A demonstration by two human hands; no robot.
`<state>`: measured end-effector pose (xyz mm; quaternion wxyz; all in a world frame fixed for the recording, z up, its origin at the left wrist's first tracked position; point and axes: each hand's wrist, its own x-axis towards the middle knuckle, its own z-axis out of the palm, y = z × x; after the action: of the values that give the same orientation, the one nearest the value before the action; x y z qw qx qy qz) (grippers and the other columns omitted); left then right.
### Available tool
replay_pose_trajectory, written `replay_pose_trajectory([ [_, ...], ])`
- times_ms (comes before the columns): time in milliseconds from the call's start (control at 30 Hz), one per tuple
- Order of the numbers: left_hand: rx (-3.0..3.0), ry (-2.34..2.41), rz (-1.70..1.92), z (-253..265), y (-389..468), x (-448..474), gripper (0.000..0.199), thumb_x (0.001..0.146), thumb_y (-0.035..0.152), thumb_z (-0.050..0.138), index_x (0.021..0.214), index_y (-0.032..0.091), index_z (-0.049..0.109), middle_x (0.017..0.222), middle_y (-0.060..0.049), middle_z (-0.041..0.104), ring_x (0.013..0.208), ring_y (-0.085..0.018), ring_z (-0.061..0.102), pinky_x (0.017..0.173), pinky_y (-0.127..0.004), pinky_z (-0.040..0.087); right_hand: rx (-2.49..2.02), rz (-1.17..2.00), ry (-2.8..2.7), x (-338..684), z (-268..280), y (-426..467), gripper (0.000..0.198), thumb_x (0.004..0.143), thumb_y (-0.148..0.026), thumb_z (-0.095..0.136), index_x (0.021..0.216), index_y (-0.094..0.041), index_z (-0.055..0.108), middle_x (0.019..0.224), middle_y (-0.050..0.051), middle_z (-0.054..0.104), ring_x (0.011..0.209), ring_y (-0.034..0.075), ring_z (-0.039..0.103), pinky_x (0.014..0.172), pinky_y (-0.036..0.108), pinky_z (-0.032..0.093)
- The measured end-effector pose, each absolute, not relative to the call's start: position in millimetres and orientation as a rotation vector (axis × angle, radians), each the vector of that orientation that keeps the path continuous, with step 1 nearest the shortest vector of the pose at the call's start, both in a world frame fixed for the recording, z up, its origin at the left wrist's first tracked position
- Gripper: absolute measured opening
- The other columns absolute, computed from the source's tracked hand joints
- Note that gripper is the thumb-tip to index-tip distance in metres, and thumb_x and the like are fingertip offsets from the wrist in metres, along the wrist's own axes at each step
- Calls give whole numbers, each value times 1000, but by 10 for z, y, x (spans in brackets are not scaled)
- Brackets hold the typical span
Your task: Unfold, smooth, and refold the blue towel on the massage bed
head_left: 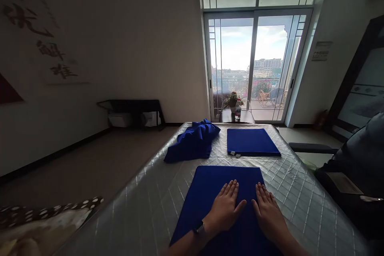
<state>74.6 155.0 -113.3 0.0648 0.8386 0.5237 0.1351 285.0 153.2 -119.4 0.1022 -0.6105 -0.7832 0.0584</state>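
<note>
A folded blue cloth (pixel 207 192) lies flat in front of me on a silvery quilted cover (pixel 150 196). My left hand (pixel 226 208) rests palm down on it, fingers stretched out and thumb apart. A dark band circles the left wrist. Over the cloth's right edge lies my right hand (pixel 268 210), also flat, with its fingers straight. Farther off, to the right, is another neatly folded blue cloth (pixel 252 142) with small white tags at its near edge. To its left a crumpled blue cloth (pixel 195 142) sits in a loose heap.
Beyond the covered surface, a small table (pixel 246 117) bears a potted plant (pixel 232 102) and a bottle (pixel 238 110) before glass sliding doors (pixel 231 56). A dark bench (pixel 135 108) stands by the left wall. A dark chair armrest (pixel 312 148) is at right.
</note>
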Motion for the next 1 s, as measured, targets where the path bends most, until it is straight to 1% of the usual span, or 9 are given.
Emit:
replay_pose_trajectory([
  [167,2360,1908,340,-1103,1493,-8,77,104,64,21,160,11,30,167,-15,29,155,-29,25,126,-50,28,-1840,172,-2301,2832,-1192,1531,66,102,-39,21,159,-5,28,168,11,22,157,22,17,128,47,19],
  [300,2239,2085,348,-1182,1460,-377,80,104,65,19,160,8,26,168,-17,24,157,-29,21,127,-51,24,-1865,177,-2317,2826,-1195,1544,66,102,-38,21,160,-5,25,169,11,20,157,22,16,128,46,19],
  [467,2236,2086,404,-1201,1447,-404,81,103,65,21,160,8,28,168,-18,24,156,-31,21,126,-52,26,-1881,147,-2324,2817,-1208,1546,66,103,-38,20,160,-5,23,169,12,19,157,22,15,128,46,19],
  [633,2154,2081,377,-1076,1425,-368,90,101,70,16,159,2,26,168,-19,20,157,-31,18,127,-52,24,-1925,85,-2373,2828,-1181,1549,67,103,-41,20,160,-6,25,169,11,19,157,23,14,128,46,20],
  [733,2123,2095,358,-1040,1416,-368,92,99,73,16,160,4,25,169,-17,16,157,-32,14,127,-53,23,-1928,57,-2398,2829,-1103,1659,68,102,-45,21,159,-7,30,169,11,19,157,25,13,128,47,20],
  [833,2103,2107,348,-1044,1421,-370,92,99,74,17,160,5,24,169,-16,14,157,-33,12,127,-52,22,-1854,12,-2412,2784,-1007,1884,67,102,-42,19,158,-6,32,168,12,21,157,25,13,128,48,18],
  [900,2102,2111,339,-1058,1427,-372,93,98,74,17,160,5,25,169,-16,14,157,-33,12,128,-51,22,-1841,6,-2386,2740,-979,2061,67,102,-39,19,158,-3,30,168,14,22,157,25,15,128,47,17],
  [1000,2136,2124,353,-1076,1433,-376,92,99,73,18,159,5,28,168,-17,19,157,-33,16,127,-50,25,-1870,48,-2343,2697,-1047,2283,69,102,-39,19,158,-1,28,168,15,24,157,25,16,128,47,19],
])
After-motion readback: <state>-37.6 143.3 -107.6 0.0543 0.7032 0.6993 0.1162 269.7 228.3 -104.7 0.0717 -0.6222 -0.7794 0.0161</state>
